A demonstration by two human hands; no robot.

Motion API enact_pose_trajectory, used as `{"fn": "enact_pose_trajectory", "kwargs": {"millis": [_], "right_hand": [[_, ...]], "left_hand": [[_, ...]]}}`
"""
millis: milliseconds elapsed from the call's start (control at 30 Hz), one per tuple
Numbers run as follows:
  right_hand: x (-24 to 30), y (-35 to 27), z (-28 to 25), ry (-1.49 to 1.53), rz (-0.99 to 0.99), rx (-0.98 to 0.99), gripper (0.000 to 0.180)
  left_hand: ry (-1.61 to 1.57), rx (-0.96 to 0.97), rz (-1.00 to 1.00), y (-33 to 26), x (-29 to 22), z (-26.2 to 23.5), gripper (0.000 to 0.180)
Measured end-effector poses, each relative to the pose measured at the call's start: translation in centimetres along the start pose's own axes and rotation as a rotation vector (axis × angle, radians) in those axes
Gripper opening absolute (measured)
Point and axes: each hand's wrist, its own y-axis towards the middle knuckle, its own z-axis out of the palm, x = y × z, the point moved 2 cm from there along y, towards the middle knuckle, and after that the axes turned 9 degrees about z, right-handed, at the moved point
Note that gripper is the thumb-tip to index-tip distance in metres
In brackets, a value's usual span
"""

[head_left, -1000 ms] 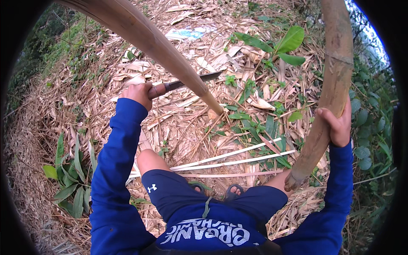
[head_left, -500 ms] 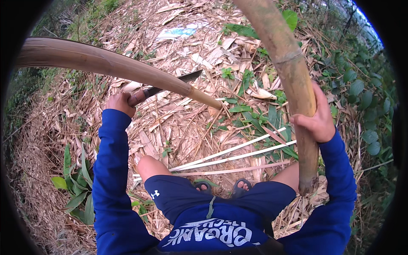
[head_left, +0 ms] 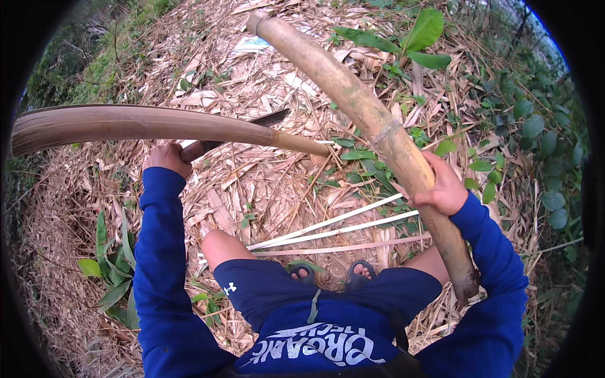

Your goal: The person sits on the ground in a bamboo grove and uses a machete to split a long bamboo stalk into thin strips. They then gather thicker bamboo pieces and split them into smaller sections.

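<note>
My left hand point(head_left: 167, 157) grips the wooden handle of a long knife point(head_left: 268, 118) whose dark blade points right, partly hidden behind a brown bamboo half point(head_left: 151, 123) that stretches left. My right hand point(head_left: 446, 188) is closed around a thick bamboo pole point(head_left: 368, 116) that slants from the upper middle down past my right knee. The two bamboo pieces nearly meet at about the picture's centre. I squat in blue sleeves and shorts, with my sandalled feet point(head_left: 331, 272) below.
Three thin pale bamboo strips point(head_left: 340, 227) lie across the ground before my knees. Dry leaves and husks point(head_left: 265, 183) cover the ground. Green leafy plants point(head_left: 535, 126) grow at the right, at the top and at the lower left point(head_left: 110, 271).
The thick pole has tipped from upright at the right to slanting across the middle. The split half has swung down and left to near horizontal. Both hands kept their grip.
</note>
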Motion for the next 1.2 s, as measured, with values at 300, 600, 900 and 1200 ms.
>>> {"fn": "enact_pose_trajectory", "kwargs": {"millis": [300,600,900,1200], "right_hand": [[2.5,3.9,-6.2,0.275,-0.065,-0.38,0.057],[-3.0,-0.6,0.3,0.398,0.215,0.013,0.077],[-12.5,5.5,-5.5,-0.173,0.168,-0.489,0.071],[-17.2,17.0,0.1,-0.684,0.556,-0.483,0.077]], "left_hand": [[-0.054,-0.102,-0.008,1.2,-1.8,-2.5,0.022],[-0.143,-0.367,-0.124,-1.7,0.2,0.4,0.032],[-0.355,-0.48,0.116,2.5,-3.5,-6.9,0.051],[-0.401,-0.333,0.317,2.0,-0.6,-7.2,0.042]]}}
